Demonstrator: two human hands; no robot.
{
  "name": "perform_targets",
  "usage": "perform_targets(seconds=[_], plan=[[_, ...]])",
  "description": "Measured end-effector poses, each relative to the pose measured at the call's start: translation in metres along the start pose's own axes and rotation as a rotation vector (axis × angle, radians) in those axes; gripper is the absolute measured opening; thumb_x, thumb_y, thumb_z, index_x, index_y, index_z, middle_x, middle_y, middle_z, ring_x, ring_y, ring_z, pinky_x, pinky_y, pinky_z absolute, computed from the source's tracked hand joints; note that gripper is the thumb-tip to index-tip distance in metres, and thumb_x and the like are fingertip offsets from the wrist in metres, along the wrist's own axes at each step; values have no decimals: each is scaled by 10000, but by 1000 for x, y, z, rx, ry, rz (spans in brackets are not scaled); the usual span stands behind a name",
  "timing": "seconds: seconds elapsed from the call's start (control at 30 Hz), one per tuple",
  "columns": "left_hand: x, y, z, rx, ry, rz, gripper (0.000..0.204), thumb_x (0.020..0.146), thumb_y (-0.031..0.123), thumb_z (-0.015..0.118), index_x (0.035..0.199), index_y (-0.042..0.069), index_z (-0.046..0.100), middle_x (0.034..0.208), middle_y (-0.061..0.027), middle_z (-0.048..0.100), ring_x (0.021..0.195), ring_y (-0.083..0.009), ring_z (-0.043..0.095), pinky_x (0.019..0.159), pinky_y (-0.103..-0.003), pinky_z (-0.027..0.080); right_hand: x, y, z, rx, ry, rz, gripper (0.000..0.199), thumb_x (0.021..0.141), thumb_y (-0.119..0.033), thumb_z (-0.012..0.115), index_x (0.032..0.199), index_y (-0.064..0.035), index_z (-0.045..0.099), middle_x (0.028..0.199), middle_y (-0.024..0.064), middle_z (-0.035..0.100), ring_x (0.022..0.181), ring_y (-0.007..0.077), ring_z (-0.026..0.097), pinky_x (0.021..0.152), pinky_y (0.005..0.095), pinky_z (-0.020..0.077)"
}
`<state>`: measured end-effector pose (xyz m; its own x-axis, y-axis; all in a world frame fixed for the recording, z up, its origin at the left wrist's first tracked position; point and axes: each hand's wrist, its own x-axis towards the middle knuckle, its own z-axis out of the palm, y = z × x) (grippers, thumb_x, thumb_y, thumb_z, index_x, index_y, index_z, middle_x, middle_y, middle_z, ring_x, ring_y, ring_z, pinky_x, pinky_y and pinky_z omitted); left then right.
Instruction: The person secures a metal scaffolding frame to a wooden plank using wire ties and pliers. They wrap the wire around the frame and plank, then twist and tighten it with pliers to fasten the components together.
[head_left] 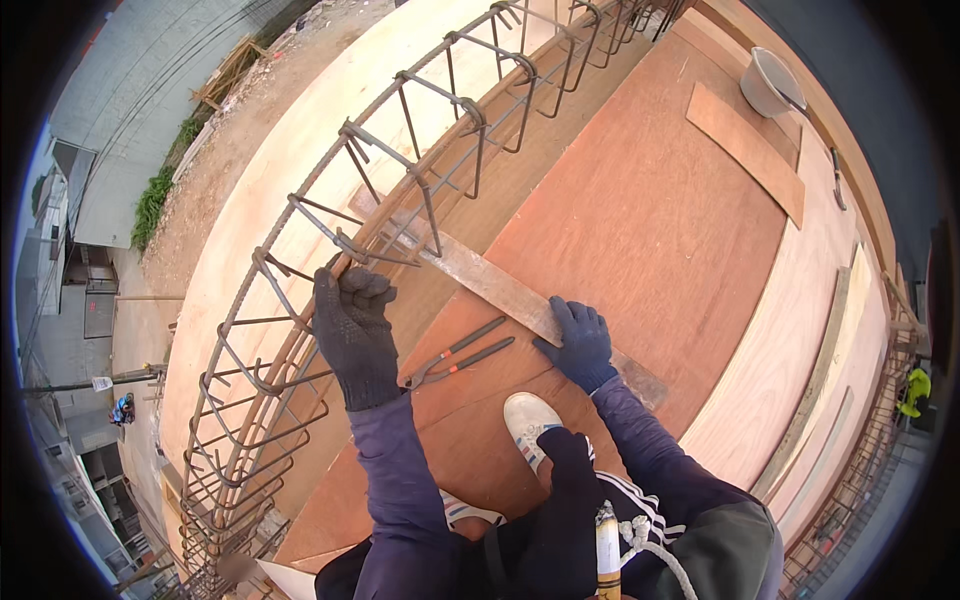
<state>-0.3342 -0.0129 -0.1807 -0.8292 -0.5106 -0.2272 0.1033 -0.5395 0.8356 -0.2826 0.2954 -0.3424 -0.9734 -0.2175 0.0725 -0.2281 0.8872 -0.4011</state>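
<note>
A long cage of steel rebar (395, 88) with square stirrups curves from the upper middle down to the lower left. My left hand (358, 330), in a dark glove, is closed around one of its lengthwise bars. Beneath the cage, a narrow wooden plank (480, 275) slants from there toward my right side. My gloved right hand (582, 342) grips this plank near its lower right end, thumb apart from the fingers. Between my hands, pincers (455, 362) with black and orange handles lie on the plywood.
Reddish plywood sheets (640, 200) form the deck under my shoes (530, 425). A bucket (770, 85), a loose plywood strip (745, 150) and a hammer-like tool (838, 180) lie at the upper right. Beyond the cage the deck edge drops toward the ground. Another person (122, 408) is far below left.
</note>
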Motion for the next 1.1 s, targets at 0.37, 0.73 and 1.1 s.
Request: perform_targets(seconds=[0.37, 0.73, 1.1], plan=[[5, -5, 4, 39, -44, 118, 371, 1125, 465, 502, 1123, 117, 632, 846, -8, 649, 774, -171, 597, 741, -355, 492, 1, -3, -11, 8, -28, 34, 800, 787, -437, 867, 1427, -79, 547, 1250, 133, 650, 1154, 327, 633, 985, 477, 508], [8, -21, -2, -2, 71, 70, 433, 1079, 432, 596, 1039, 16, 711, 828, -90, 720, 686, -196, 695, 651, -336, 565, -1, -6, 5, -61, -18, -39, 787, 841, -441, 823, 1447, -32, 531, 1305, 197, 635, 1185, 391, 615, 952, 511, 526], [20, -26, 14, -127, 125, 59, 500, 1039, 464, 644, 817, 17, 674, 662, -70, 635, 568, -155, 630, 513, -311, 504, -1, -7, 7, -131, -86, -14, 776, 924, -514, 739, 1498, -47, 503, 1360, 212, 606, 1264, 402, 583, 1000, 533, 519]])
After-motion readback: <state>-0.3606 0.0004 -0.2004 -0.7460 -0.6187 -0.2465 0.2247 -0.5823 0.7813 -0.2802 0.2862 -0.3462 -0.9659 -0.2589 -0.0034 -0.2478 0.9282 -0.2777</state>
